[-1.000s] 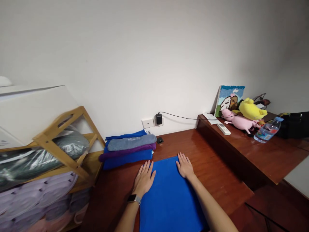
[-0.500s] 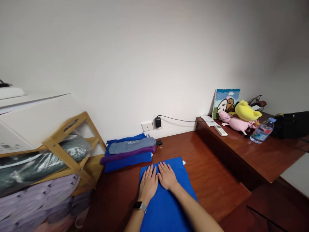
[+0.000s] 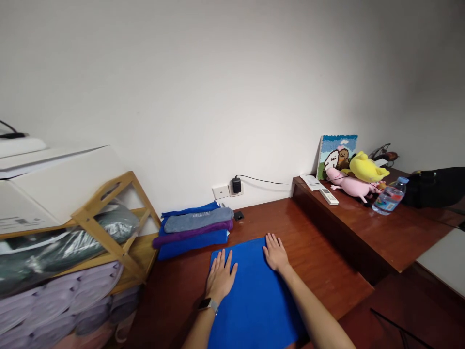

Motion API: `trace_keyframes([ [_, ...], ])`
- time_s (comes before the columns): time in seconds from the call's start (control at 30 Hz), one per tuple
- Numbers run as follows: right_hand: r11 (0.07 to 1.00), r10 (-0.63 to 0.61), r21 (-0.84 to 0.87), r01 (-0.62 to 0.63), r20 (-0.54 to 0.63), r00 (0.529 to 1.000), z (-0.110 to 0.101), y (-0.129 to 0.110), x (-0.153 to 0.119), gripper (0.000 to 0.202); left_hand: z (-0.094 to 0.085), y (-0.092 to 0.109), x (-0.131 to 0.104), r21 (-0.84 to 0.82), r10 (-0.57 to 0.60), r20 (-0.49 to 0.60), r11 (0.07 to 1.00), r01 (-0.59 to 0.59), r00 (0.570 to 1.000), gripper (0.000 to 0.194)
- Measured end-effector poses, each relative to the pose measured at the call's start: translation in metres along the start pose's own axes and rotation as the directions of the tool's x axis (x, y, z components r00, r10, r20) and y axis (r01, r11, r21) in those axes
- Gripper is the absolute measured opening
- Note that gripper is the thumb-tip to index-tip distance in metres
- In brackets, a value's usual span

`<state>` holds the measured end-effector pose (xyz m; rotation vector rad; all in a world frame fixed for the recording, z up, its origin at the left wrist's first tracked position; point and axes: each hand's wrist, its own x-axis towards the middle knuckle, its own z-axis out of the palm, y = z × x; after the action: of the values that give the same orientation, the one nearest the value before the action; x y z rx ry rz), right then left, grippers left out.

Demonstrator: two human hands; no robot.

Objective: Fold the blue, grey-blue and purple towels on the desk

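Cloth (image 3: 254, 300), blue, flat on surface (image 3: 323, 261); L hand (image 3: 221, 277) & R hand (image 3: 276, 254) palms-down nr its far edge (image 3: 247, 243), fingers (image 3: 228, 259) straight, gripping nothing. Prob. light, soft, floppy, not fragile; best pinched at far edge w/ both.

Soft light leaves the wall (image 3: 203, 106) brightest mid-view, dimming toward the right. Glare streaks the plastic bag (image 3: 121, 225), and shadow darkens the blue cloth (image 3: 250, 295) beside the right forearm (image 3: 308, 305). The left edge looks stretched and slightly blurred.
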<state>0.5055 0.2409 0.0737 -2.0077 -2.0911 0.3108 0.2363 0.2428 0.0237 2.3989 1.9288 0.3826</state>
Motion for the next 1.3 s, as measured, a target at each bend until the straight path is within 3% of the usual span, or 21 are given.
trace_keyframes([
  [0.13,0.974,-0.213,0.046,0.221,-0.143,0.967,0.025,-0.056,-0.034,0.061,0.002,0.009,-0.021,0.032,0.082,-0.085,0.996,-0.079,0.993,0.063],
  [0.2,0.945,-0.309,0.066,0.320,-0.137,0.941,0.039,-0.076,-0.055,0.059,0.008,0.016,-0.043,0.040,0.112,-0.130,0.993,-0.108,0.985,0.059],
  [0.27,0.937,-0.331,0.078,0.340,-0.105,0.938,0.048,-0.081,-0.071,0.058,0.014,0.021,-0.065,0.046,0.090,-0.130,0.995,-0.085,0.987,0.059],
  [0.4,0.982,-0.171,0.065,0.175,-0.063,0.983,0.041,-0.045,-0.085,0.060,0.017,0.021,-0.086,0.052,0.051,-0.087,0.998,-0.047,0.995,0.063],
  [0.5,1.000,0.005,0.023,-0.004,-0.031,1.000,0.023,-0.004,-0.085,0.062,0.012,0.021,-0.083,0.031,0.058,-0.082,0.998,-0.055,0.995,0.064],
  [0.6,0.994,0.108,-0.008,-0.108,0.025,0.994,0.005,0.021,-0.084,0.063,0.000,0.025,-0.076,0.014,0.032,-0.047,0.999,-0.031,0.998,0.065],
  [0.7,0.992,0.126,-0.021,-0.125,0.044,0.991,-0.006,0.019,-0.086,0.063,-0.015,0.031,-0.077,0.002,0.004,0.015,1.000,-0.004,1.000,0.066],
  [0.77,0.997,0.082,-0.016,-0.082,-0.007,0.997,-0.004,0.002,-0.094,0.063,-0.019,0.035,-0.086,-0.004,0.013,-0.011,1.000,-0.013,1.000,0.064],
  [0.87,0.994,-0.102,0.017,0.104,-0.098,0.990,0.013,-0.035,-0.116,0.062,-0.014,0.042,-0.111,-0.002,0.063,-0.090,0.998,-0.063,0.994,0.062],
  [0.93,0.971,-0.227,0.054,0.233,-0.094,0.969,0.029,-0.059,-0.134,0.061,-0.005,0.048,-0.130,0.006,0.098,-0.087,0.995,-0.097,0.991,0.059],
  [1.03,0.955,-0.277,0.098,0.280,-0.052,0.960,0.043,-0.073,-0.154,0.060,0.003,0.052,-0.150,0.023,0.109,-0.048,0.994,-0.108,0.993,0.058],
  [1.13,0.984,-0.157,0.083,0.160,-0.046,0.987,0.039,-0.051,-0.161,0.062,0.001,0.047,-0.158,0.027,0.088,-0.038,0.996,-0.087,0.995,0.061],
  [1.3,0.999,0.051,-0.014,-0.051,0.002,0.999,0.009,0.011,-0.161,0.063,-0.011,0.032,-0.160,0.033,0.032,-0.076,0.999,-0.029,0.997,0.067],
])
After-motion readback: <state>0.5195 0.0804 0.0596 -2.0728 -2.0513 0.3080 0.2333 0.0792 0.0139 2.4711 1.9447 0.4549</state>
